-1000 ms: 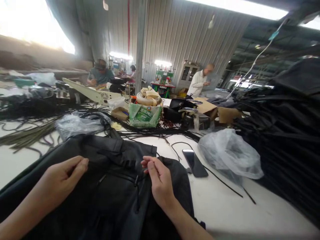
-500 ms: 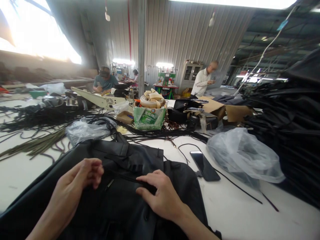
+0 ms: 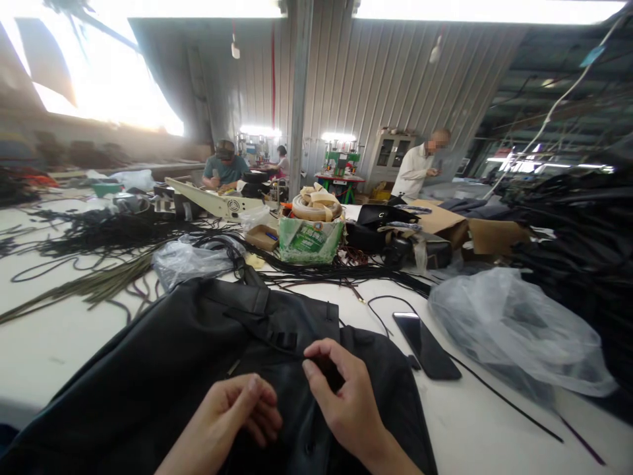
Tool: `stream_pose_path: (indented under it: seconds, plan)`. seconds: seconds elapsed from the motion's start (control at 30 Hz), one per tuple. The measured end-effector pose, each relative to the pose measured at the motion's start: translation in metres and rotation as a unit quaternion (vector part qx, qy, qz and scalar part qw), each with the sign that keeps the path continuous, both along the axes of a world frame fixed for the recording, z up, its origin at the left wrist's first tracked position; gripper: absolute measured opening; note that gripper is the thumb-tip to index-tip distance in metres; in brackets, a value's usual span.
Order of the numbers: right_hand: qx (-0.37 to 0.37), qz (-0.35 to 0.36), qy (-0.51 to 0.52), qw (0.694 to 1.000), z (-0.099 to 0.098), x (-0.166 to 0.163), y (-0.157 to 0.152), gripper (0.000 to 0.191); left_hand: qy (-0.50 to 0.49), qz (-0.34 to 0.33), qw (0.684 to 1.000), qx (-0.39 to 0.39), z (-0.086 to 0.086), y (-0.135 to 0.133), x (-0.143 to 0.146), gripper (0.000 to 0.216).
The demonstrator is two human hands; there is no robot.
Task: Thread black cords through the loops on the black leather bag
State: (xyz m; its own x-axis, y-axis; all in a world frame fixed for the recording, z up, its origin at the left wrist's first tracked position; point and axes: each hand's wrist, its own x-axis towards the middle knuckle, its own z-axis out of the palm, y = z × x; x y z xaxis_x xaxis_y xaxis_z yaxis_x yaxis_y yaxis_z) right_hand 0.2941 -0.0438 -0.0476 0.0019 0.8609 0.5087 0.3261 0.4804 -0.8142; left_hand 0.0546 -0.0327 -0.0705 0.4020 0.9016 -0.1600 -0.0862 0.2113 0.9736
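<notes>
A black bag (image 3: 163,356) with a smooth, leather-like surface lies on the table under both hands. Across its upper front runs a flap with a strap and a dark buckle (image 3: 284,340). My right hand (image 3: 349,399) has thumb and forefinger pinched at the end of a thin black strap (image 3: 289,351) by the buckle. Low over the front of the bag, my left hand (image 3: 242,412) is loosely curled, fingers a little apart, with nothing visible in it. A short metallic zip pull (image 3: 232,368) shows just above the left hand.
A phone (image 3: 428,346) and a clear plastic bag (image 3: 519,330) lie to the right on the white table (image 3: 475,422). Black cords (image 3: 113,231) spread behind the bag, around a green-and-white container (image 3: 311,241). Dark material is piled far right. Several people work farther back.
My left hand has moved right and down, closer to my right hand. My right hand has drawn slightly toward me, its thumb and forefinger closer together. The view has shifted left and up.
</notes>
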Motion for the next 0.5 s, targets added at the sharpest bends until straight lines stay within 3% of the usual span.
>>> stream_pose_path:
  seconds: [0.07, 0.2, 0.33, 0.5]
  plan:
    - [0.024, 0.036, -0.022, 0.999, 0.000, 0.001, -0.001, 0.008, 0.001, 0.008, 1.000, 0.017, 0.002, 0.001, 0.006, 0.069]
    - [0.030, 0.090, -0.082, 0.992, -0.003, 0.002, -0.001, 0.016, -0.048, 0.097, 0.994, 0.017, 0.014, 0.014, 0.017, 0.072]
    - [-0.008, 0.078, -0.084, 0.993, -0.004, 0.000, 0.001, 0.014, -0.052, 0.141, 0.988, 0.028, 0.020, 0.022, 0.022, 0.069]
    - [-0.057, 0.064, -0.047, 0.995, 0.000, -0.003, 0.002, 0.018, -0.124, 0.153, 0.980, -0.028, 0.011, 0.021, 0.025, 0.063]
